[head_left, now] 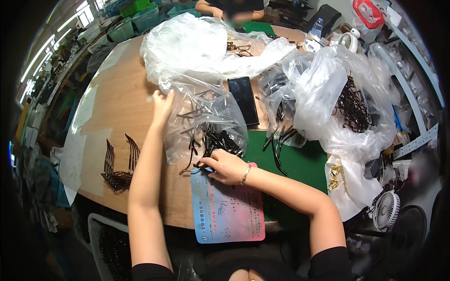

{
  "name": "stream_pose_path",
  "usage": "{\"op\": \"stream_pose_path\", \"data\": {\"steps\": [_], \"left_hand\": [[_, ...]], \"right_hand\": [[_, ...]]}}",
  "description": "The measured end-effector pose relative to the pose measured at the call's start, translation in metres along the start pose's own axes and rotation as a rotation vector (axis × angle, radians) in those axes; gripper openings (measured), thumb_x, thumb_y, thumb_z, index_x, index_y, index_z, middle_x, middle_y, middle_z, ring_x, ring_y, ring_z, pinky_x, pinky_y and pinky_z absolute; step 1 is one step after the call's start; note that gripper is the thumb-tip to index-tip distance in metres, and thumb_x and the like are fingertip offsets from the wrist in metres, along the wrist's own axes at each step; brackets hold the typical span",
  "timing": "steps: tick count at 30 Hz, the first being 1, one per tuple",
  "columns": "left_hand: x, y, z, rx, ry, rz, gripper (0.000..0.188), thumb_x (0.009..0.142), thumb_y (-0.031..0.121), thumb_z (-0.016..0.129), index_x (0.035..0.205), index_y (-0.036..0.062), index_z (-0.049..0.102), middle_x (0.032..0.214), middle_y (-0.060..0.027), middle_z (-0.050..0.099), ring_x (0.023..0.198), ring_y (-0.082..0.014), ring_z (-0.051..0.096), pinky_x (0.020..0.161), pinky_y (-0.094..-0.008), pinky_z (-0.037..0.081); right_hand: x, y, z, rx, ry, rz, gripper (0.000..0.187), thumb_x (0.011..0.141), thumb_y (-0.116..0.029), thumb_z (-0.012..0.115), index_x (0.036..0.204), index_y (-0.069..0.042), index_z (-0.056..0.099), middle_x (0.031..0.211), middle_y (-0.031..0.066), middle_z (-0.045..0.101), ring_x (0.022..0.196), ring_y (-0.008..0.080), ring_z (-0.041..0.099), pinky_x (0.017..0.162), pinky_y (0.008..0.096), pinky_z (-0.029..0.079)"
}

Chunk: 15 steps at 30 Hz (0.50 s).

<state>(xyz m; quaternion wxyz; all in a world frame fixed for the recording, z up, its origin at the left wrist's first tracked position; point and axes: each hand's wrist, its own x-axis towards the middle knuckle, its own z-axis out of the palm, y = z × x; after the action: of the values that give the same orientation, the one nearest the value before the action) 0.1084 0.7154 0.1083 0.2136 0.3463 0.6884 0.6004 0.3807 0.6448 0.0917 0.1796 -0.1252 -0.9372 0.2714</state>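
Note:
My left hand is closed in a pinch on the edge of a clear plastic bag. Dark eyeglass temples lie heaped at the bag's mouth, some sticking out sideways. At the near side of that heap is my right hand, its fingers closed around the end of a dark brown eyeglass temple; the palm hides part of it. Below the right hand lies a blue and pink printed mat with several tiny dark pieces on it.
Assembled dark eyeglass frames stand stacked at the left. A black phone lies beyond the bag. Plastic bags of dark parts and gold-coloured pieces are at the right, near a white fan. Another person sits across the table.

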Motion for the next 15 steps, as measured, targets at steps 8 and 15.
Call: {"op": "stream_pose_path", "data": {"steps": [8,15], "left_hand": [[-0.155,-0.036,-0.203,1.364,-0.046,0.228,0.058,0.082,0.044,0.061,0.121,0.0029,0.052,0.124,-0.0186,0.051,0.121,-0.0344,0.041,0.100,-0.0532,0.029],[-0.168,-0.055,-0.206,1.308,0.114,0.609,0.020,0.077,0.026,0.067,0.082,0.0079,0.059,0.074,-0.0082,0.059,0.079,-0.0282,0.056,0.073,-0.0417,0.041]], "right_hand": [[-0.159,-0.059,-0.089,-0.044,0.089,0.287,0.034,0.075,-0.011,0.067,0.107,-0.003,0.058,0.095,0.0141,0.059,0.087,0.0310,0.058,0.075,0.0368,0.048],[-0.255,-0.069,-0.056,-0.312,0.299,0.601,0.040,0.073,-0.015,0.070,0.109,-0.004,0.057,0.094,0.0141,0.054,0.090,0.0324,0.053,0.079,0.0387,0.045]]}}
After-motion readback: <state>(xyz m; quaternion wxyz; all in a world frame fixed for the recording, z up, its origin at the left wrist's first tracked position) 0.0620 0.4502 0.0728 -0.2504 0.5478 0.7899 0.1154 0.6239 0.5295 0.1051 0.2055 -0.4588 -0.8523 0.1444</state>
